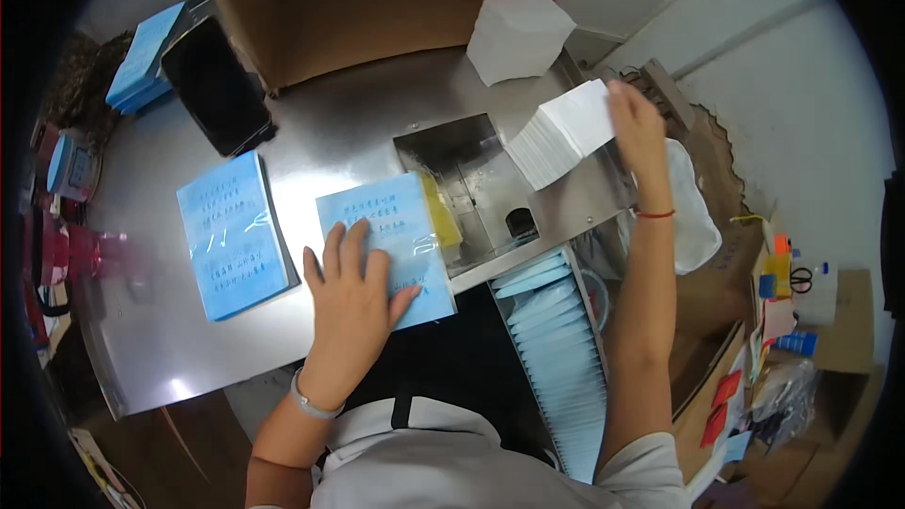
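Note:
My left hand (pixel 344 306) lies on a flat blue printed packet (pixel 419 269) with a glossy wrapper. Its fingers are spread over the lower left part of the packet. A strip of yellow (pixel 441 217) shows along the packet's right side. At the right, my right hand (pixel 638 127) has its bent fingers at the far right corner of a stack of white paper squares (pixel 561 137). Its fingertips are partly hidden. Left of my left hand, another blue packet (pixel 233 236) rests on the metal table.
A recessed opening (pixel 471 170) sits in the metal table (pixel 151 339). Below it, a long tray (pixel 594 349) holds a row of light blue packets. Farther away are a white stack (pixel 518 38), a cardboard box (pixel 377 24), a black phone (pixel 217 85) and more blue packets (pixel 146 52).

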### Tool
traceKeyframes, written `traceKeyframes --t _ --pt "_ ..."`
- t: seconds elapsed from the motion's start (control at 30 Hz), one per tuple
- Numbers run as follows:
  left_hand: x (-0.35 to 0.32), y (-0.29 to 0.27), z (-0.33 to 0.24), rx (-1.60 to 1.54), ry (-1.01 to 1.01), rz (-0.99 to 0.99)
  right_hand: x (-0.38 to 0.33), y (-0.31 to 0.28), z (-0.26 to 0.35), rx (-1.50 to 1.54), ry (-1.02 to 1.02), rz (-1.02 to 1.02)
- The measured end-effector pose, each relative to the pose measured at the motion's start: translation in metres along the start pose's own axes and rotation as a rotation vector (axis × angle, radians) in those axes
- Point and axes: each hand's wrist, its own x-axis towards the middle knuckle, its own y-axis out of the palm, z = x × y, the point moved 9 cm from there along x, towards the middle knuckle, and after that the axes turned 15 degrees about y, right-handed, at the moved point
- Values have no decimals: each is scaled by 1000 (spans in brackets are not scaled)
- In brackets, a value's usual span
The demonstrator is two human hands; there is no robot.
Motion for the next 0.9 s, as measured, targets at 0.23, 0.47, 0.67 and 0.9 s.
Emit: traceKeyframes --t 0.23,0.47,0.67,0.9 --pt "-14 -10 16 -141 -32 -64 -96 -10 61 -278 -480 -543" --pt "-1 -9 12 -139 5 -131 -117 27 64 -367 -434 -247" --pt "-3 -7 6 -189 16 -140 -129 -3 35 -139 -258 -212" --pt "-15 0 -15 -107 169 -9 -143 -7 45 -264 -531 -306"
